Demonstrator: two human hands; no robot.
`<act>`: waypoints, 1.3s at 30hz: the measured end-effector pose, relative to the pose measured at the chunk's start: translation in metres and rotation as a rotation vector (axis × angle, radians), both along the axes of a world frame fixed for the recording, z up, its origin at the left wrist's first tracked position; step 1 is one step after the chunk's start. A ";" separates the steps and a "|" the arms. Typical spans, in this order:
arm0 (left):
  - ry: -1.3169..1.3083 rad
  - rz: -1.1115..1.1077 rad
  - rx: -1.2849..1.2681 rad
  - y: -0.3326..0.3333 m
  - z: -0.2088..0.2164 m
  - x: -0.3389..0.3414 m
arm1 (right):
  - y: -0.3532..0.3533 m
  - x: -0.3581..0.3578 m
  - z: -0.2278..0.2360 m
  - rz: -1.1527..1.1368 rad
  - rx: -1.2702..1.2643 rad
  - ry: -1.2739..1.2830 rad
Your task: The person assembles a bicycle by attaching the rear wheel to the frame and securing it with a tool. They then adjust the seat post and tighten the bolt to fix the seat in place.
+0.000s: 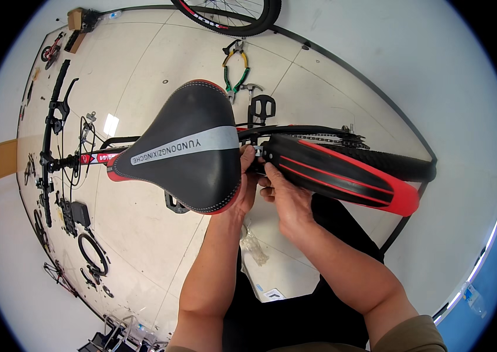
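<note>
A black and red bicycle saddle (181, 117) with a grey stripe sits in the middle, over the bike's frame. Behind it, to the right, a black and red mudguard (336, 173) extends above the rear wheel (404, 166). My left hand (247, 190) is partly hidden by the saddle's rear edge; its fingers close around the bracket (257, 151) at the mudguard's front end. With bent fingers, my right hand (286, 196) grips the mudguard's front end from the near side, its fingertips close to the left hand's. What lies beneath the fingers is hidden.
Handlebars (48, 146) with cables stand at the left. Green-and-yellow pliers (237, 67) and a hammer (251, 88) lie on the floor beyond the saddle, near a pedal (262, 107). Another wheel (231, 17) is at the far side. Loose bike parts (93, 255) lie along the left.
</note>
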State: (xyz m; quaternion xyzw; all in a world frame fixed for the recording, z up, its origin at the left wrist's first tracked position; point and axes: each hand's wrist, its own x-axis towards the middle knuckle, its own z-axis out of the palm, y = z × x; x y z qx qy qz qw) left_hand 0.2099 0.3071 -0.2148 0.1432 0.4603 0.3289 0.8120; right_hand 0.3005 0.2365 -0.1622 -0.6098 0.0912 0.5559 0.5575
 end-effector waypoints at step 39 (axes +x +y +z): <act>0.008 0.015 0.027 -0.004 -0.004 0.001 | -0.002 -0.002 -0.006 -0.098 0.019 0.063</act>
